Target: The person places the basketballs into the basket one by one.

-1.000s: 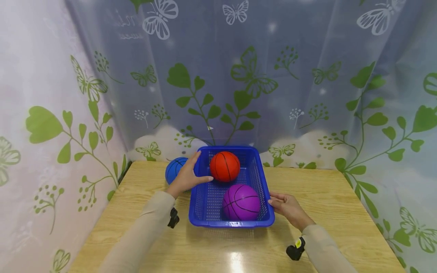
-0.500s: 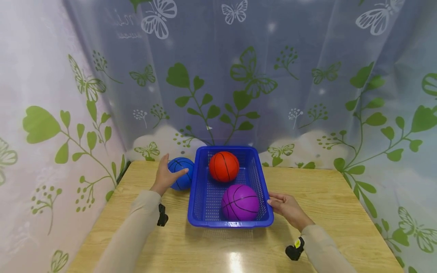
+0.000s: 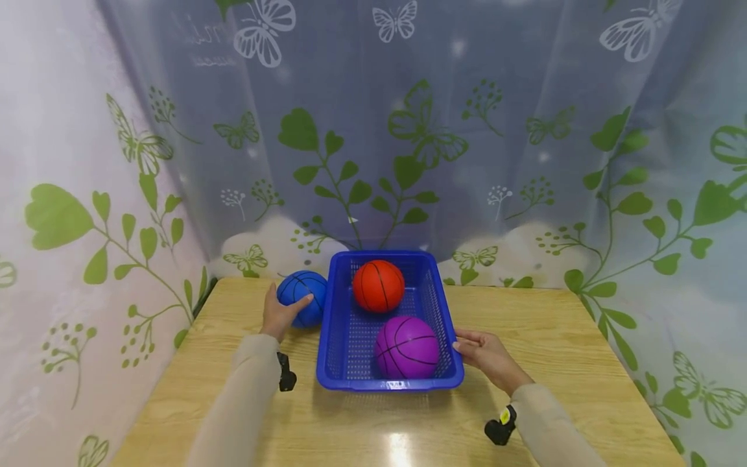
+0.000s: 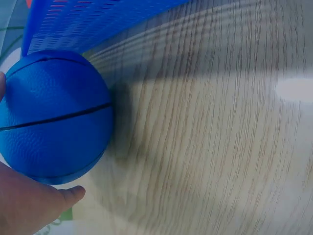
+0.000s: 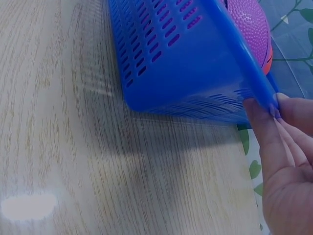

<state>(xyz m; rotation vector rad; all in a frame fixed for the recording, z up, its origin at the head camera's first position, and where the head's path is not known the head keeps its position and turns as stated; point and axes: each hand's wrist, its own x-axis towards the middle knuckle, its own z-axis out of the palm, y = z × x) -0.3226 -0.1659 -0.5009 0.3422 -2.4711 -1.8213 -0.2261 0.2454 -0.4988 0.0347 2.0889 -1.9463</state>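
Note:
A blue ball (image 3: 301, 298) with black basketball lines rests on the wooden table, beside the left wall of a blue plastic basket (image 3: 327, 337). My left hand (image 3: 279, 314) spreads around its near left side, thumb toward the basket. In the left wrist view a fingertip (image 4: 73, 195) lies just off the ball's surface; the other digit barely shows at the edge. My right hand (image 3: 490, 357) pinches the basket's right rim between thumb and fingers, plain in the right wrist view. Inside the basket lie an orange-red ball (image 3: 378, 287) at the back and a purple ball (image 3: 406, 348) in front.
The wooden table (image 3: 373, 434) reaches a curtain (image 3: 373, 162) printed with leaves and butterflies at the back. Similar cloth hangs on both sides. A black wrist camera (image 3: 500, 426) sits under the right wrist, another black camera (image 3: 286, 373) beside the left.
My left hand has left the basket's left rim, moved left, and lowered around the blue ball. The right hand keeps its hold on the rim. The head view has shifted slightly.

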